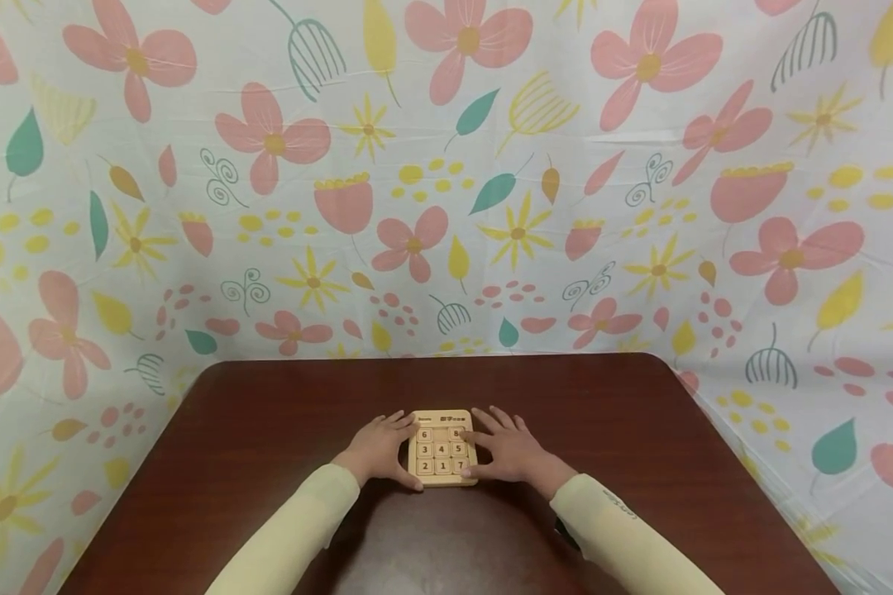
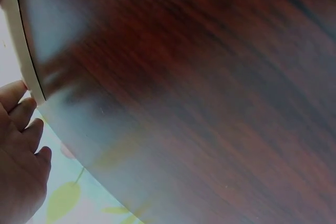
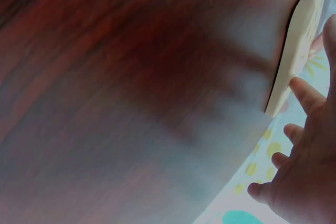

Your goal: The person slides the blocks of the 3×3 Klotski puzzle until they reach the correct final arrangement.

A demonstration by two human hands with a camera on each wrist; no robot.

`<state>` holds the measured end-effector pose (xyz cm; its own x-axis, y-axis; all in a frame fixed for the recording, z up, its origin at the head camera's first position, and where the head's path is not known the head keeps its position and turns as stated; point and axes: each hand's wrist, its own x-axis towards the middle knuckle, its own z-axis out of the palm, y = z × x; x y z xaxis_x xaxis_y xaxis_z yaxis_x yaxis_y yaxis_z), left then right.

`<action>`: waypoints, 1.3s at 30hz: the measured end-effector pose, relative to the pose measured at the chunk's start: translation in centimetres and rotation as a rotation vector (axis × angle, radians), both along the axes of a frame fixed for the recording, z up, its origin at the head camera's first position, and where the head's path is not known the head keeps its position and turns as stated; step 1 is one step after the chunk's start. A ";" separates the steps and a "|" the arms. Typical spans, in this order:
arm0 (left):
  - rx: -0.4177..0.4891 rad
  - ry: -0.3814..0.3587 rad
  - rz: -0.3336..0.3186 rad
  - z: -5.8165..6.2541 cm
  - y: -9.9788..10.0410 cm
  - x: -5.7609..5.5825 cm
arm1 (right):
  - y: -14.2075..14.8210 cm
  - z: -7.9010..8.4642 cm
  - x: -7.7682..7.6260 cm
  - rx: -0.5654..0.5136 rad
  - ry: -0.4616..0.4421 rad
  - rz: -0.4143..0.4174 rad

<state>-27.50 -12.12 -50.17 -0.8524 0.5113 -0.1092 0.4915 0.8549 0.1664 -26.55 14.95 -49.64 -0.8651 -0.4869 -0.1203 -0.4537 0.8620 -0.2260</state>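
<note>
A wooden number slide puzzle (image 1: pixel 441 480) lies flat on the dark table, its top row reading 6, a gap, then 8. Below come 3, 4, 5 and then 2, 1, 7. My left hand (image 1: pixel 378 452) holds its left side, thumb at the lower left corner and fingertips by the upper left edge. Over the right side reaches my right hand (image 1: pixel 512 450), index fingertip on the 8 tile and thumb on the 7 tile, other fingers spread past the frame. The right wrist view shows a fingertip (image 3: pixel 297 85) against the board's edge.
The reddish-brown table (image 1: pixel 283 413) has rounded far corners and a glossy surface. A white cloth (image 1: pixel 446 322) printed with flowers and leaves hangs close behind it and along both sides.
</note>
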 end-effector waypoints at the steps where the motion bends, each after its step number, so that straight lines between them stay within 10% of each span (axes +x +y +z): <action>1: 0.002 0.000 0.000 0.0 0.0 0.0 | -0.1 -0.1 0.0 0.011 -0.008 0.000; 25: -0.069 0.013 0.012 0.3 0.1 0.1 | 0.9 -0.5 2.4 -0.026 -0.024 0.097; 39: -0.056 -0.011 0.013 0.4 0.3 0.0 | -0.2 -0.6 0.6 -0.012 -0.003 -0.003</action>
